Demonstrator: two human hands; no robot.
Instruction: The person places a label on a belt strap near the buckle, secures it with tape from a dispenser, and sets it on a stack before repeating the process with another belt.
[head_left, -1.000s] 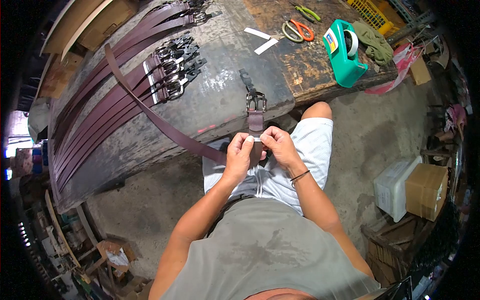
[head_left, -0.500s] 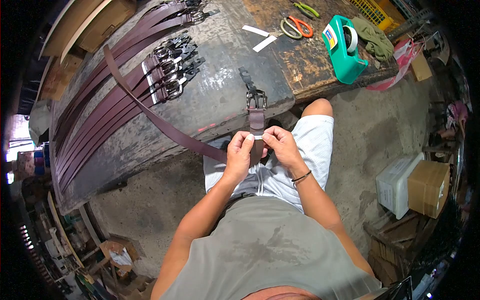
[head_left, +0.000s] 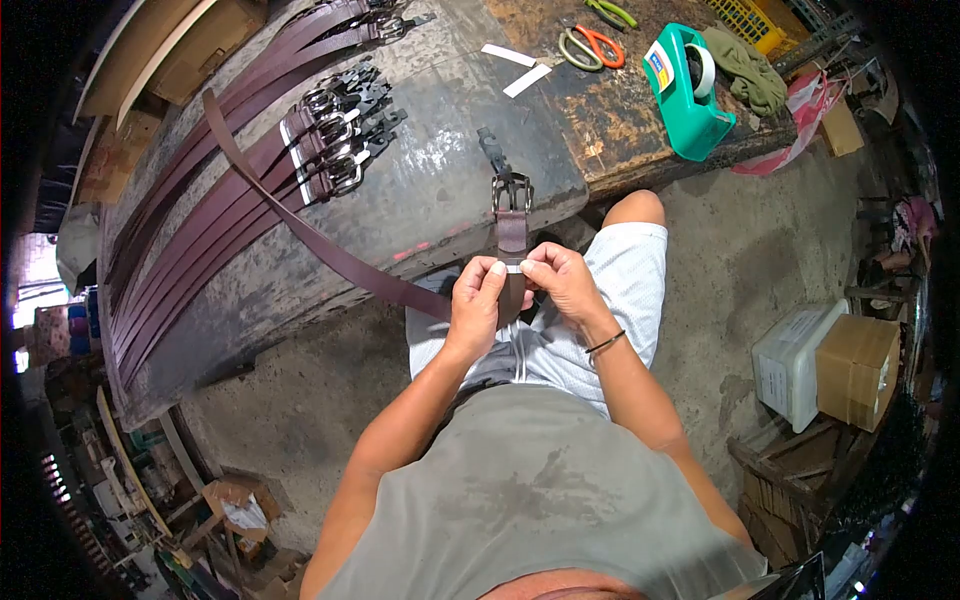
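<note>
A brown belt (head_left: 512, 232) lies with its buckle (head_left: 512, 192) on the table edge and its strap hanging over my lap. Around the strap, just below the buckle end, is a narrow white strip (head_left: 514, 268). My left hand (head_left: 477, 300) pinches the belt and strip from the left, thumb on top. From the right, my right hand (head_left: 562, 285) grips the same spot with thumb and fingers. The belt's long tail loops left over a row of other brown belts (head_left: 220, 210), which have white strips near their buckles.
On the table (head_left: 430, 150) lie white paper strips (head_left: 527, 80), orange-handled scissors (head_left: 600, 47), green-handled cutters (head_left: 611, 13), a green tape dispenser (head_left: 688, 110) and an olive cloth (head_left: 748, 75). A plastic bin (head_left: 790, 370) and a cardboard box (head_left: 857, 368) stand at right.
Both hands have shifted very slightly upward in view, still on the belt and strip. The belt has otherwise barely moved.
</note>
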